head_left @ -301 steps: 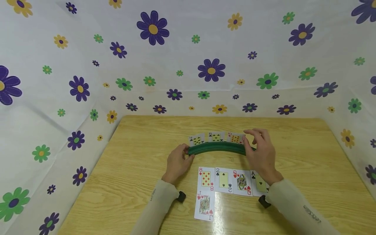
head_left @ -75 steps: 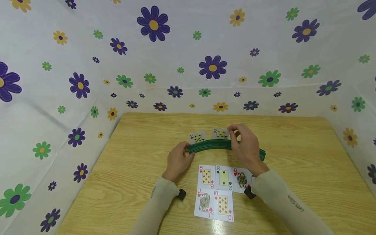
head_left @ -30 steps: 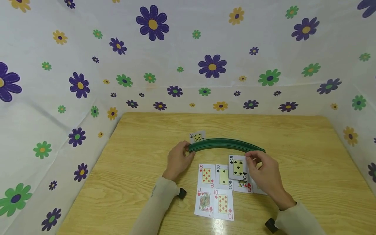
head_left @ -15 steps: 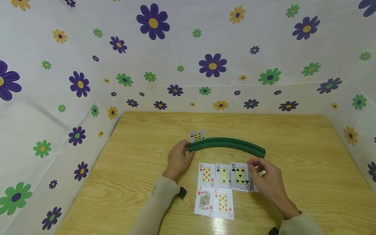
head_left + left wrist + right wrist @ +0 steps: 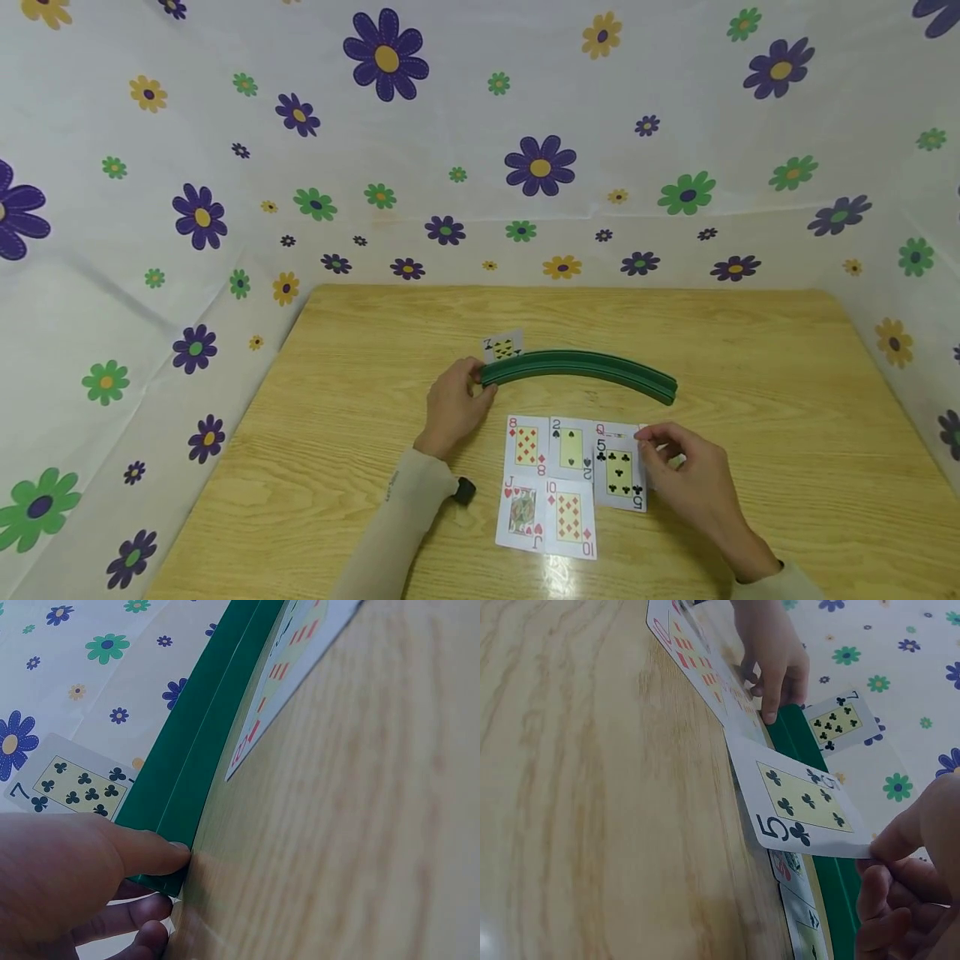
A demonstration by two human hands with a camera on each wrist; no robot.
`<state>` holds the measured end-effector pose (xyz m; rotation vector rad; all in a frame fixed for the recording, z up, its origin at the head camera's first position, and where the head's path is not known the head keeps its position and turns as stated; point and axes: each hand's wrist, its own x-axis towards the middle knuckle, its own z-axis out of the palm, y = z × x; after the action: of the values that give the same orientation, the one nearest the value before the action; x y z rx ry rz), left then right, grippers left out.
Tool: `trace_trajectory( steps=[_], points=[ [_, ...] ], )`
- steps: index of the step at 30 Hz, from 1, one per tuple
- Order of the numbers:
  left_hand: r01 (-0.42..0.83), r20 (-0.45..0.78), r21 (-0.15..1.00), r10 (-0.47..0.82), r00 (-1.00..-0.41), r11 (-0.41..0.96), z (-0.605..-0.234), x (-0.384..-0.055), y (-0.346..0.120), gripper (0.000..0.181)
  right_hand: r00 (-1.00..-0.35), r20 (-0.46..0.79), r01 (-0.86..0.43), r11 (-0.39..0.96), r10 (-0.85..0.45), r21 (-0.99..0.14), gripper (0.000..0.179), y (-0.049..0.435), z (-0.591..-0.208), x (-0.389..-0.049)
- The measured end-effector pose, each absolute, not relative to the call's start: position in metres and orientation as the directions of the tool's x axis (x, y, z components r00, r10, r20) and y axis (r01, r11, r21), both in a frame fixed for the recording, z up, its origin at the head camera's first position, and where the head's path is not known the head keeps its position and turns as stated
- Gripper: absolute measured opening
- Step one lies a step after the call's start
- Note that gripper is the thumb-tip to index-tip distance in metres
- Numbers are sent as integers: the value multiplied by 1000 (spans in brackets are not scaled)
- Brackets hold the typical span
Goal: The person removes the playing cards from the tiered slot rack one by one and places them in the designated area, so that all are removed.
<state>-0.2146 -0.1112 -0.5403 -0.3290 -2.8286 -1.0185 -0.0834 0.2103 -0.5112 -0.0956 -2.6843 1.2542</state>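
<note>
My left hand (image 5: pixel 452 408) grips the left end of a curved green card holder (image 5: pixel 577 364), thumb in front and fingers behind. One playing card, the seven of clubs (image 5: pixel 503 345), stands in the holder near that hand. Between thumb and fingertips my right hand (image 5: pixel 693 475) pinches the five of clubs (image 5: pixel 619 475) by its upper right corner. That card is tilted above the table and covers most of the queen of hearts (image 5: pixel 602 430) in the head view. In the right wrist view the five of clubs (image 5: pixel 802 799) shows its whole face.
On the wooden table (image 5: pixel 360 400) lie the eight of diamonds (image 5: pixel 527 450) and two of spades (image 5: pixel 572 452) in an upper row. Below them are the jack of hearts (image 5: pixel 522 512) and ten of diamonds (image 5: pixel 570 518). A flowered cloth (image 5: pixel 450 108) surrounds the table.
The ten of diamonds went from the holder to the lower row. The five of clubs left the holder and moved down toward me in my right hand. My left hand stayed put.
</note>
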Motion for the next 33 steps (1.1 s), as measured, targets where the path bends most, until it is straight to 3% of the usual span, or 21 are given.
trace_trajectory(
  steps=[33],
  points=[
    [230, 165, 610, 163, -973, 758, -537, -215, -109, 24, -994, 104, -46, 685, 44, -727, 20, 211, -522, -55]
  ],
)
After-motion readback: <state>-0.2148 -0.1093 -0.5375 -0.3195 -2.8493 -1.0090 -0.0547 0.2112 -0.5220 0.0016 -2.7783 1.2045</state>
